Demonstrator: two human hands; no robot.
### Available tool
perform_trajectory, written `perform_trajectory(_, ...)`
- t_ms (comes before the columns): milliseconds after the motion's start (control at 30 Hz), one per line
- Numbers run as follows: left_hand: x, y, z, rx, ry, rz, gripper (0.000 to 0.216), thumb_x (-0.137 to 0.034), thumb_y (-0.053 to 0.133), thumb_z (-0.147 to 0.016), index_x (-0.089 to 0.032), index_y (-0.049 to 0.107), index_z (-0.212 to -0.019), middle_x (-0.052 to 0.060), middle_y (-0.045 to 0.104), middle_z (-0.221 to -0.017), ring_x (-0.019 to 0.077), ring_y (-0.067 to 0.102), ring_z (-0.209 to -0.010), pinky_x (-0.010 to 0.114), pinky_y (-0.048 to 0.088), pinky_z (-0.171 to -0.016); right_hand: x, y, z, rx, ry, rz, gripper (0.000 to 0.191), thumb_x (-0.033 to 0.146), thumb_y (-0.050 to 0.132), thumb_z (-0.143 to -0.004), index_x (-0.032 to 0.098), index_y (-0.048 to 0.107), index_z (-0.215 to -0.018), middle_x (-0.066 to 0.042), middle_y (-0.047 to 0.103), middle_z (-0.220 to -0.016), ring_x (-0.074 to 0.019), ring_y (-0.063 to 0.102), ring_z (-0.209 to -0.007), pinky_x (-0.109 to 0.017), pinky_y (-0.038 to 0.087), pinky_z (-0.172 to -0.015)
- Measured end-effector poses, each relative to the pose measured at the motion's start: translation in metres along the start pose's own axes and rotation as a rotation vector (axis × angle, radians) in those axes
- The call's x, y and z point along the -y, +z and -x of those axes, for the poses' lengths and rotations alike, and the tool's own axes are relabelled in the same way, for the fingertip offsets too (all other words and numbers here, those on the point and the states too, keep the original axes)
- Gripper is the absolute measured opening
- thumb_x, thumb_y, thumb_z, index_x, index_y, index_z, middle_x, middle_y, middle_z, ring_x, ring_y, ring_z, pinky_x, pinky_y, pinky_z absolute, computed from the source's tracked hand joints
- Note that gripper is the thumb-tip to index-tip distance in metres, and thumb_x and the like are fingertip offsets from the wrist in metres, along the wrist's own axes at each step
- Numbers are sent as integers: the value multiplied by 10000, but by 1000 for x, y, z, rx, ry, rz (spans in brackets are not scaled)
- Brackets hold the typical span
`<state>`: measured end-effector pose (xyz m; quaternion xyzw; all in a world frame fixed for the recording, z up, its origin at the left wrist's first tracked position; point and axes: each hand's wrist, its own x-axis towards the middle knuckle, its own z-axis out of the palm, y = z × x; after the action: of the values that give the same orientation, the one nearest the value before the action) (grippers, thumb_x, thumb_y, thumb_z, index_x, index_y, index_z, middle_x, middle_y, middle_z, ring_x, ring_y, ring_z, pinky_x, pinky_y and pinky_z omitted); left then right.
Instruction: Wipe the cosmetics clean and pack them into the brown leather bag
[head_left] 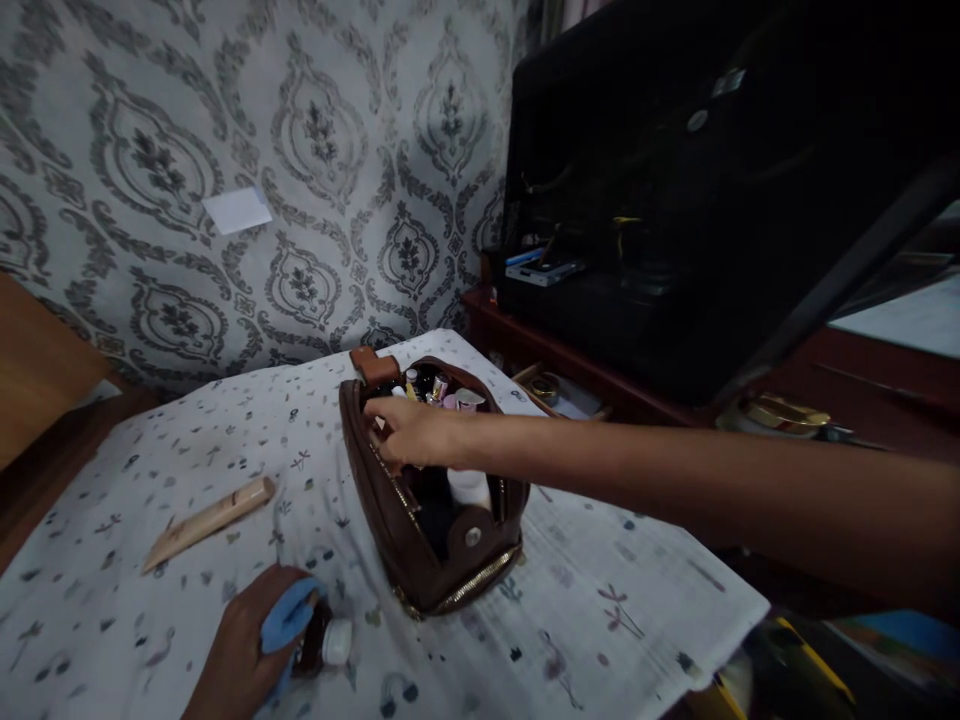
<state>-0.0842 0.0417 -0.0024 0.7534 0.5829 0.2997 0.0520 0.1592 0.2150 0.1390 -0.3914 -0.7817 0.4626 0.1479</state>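
Note:
My left hand point(247, 630) is closed around a light blue cloth point(287, 612) near the front of the table. Against the cloth is a small dark brown bottle point(311, 640) with a white cap, lying tilted; whether the fingers also grip it is hidden. My right hand point(416, 430) reaches into an open brown toiletry bag point(382, 520) with gold zippers. Its fingers are curled by the bag's left inner wall, and their tips are partly hidden. Small bottles and tubes fill the bag's far end, and a white container point(470, 488) stands at its near end.
A beige tube point(210, 522) lies on the patterned white tablecloth point(315, 540) to the left. A large dark television point(675, 200) stands on a reddish cabinet at the right, with an open drawer point(570, 395) below. Patterned wallpaper covers the wall behind.

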Motion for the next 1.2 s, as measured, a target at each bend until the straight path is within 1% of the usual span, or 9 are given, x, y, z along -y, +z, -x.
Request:
perform_trajectory(200,-13,-7,-8,-40,35,-1,326,-496,552,-916,-237,745,-873,54,785,-841,205,752,-701,235,598,-628,6,-41,8,-132,-102,567,476,22,609,-728,209,669,-1162,-46,699,-961,-217,647,-904,-264,459,-732)
perform_trajectory(400,-18,-7,-9,-8,-24,29,355,-516,544,-920,-227,734,-839,66,763,-800,197,730,-659,232,577,-588,-9,-42,-1,-137,-75,763,347,28,560,-812,137,711,-1105,-158,702,-1087,-301,662,-1001,-320,468,-754)
perform_trajectory(633,-16,-8,-10,3,-9,43,343,-484,532,-927,-216,722,-828,60,757,-788,191,718,-657,240,571,-593,4,-38,15,-228,-180,792,228,33,513,-867,98,709,-963,-181,646,-1067,-280,643,-949,-350,466,-783)
perform_trajectory(767,-18,-11,-11,2,-44,56,273,-418,556,-891,-204,716,-842,50,761,-802,196,718,-692,256,561,-637,14,-4,67,-317,-474,594,242,138,454,-959,164,670,-1064,-104,597,-1105,-224,580,-997,-339,472,-849)
perform_trajectory(900,-22,-10,-9,13,-201,115,272,-415,544,-847,-195,689,-780,42,729,-776,199,674,-720,291,531,-692,-5,66,120,4,-626,379,314,203,354,-1012,185,663,-1070,-72,631,-941,-165,585,-762,-295,520,-701)
perform_trajectory(967,-24,-9,-7,5,-267,132,277,-419,549,-860,-188,663,-759,34,700,-754,181,637,-692,280,500,-669,-26,105,131,88,-541,320,319,247,428,-1004,144,597,-1254,-145,627,-1157,-221,647,-904,-360,573,-760)
perform_trajectory(1067,-28,-8,-4,-23,-319,154,312,-436,554,-886,-185,610,-710,5,632,-674,155,580,-635,260,453,-617,-54,150,122,34,-343,261,569,234,542,-947,78,382,-1470,-262,426,-1460,-330,564,-1237,-480,558,-939)
perform_trajectory(1133,-30,-8,-3,-47,-330,169,328,-444,553,-897,-183,587,-701,-8,604,-648,145,562,-623,248,440,-601,-61,164,106,6,-271,219,580,209,559,-932,84,380,-1469,-262,416,-1466,-328,518,-1304,-498,504,-1028)
perform_trajectory(1200,-30,-8,-3,-69,-324,179,328,-448,550,-903,-179,589,-720,-14,603,-651,139,558,-618,240,442,-598,-59,168,88,42,-234,180,488,213,566,-931,100,469,-1395,-218,541,-1337,-297,593,-1187,-482,512,-989)
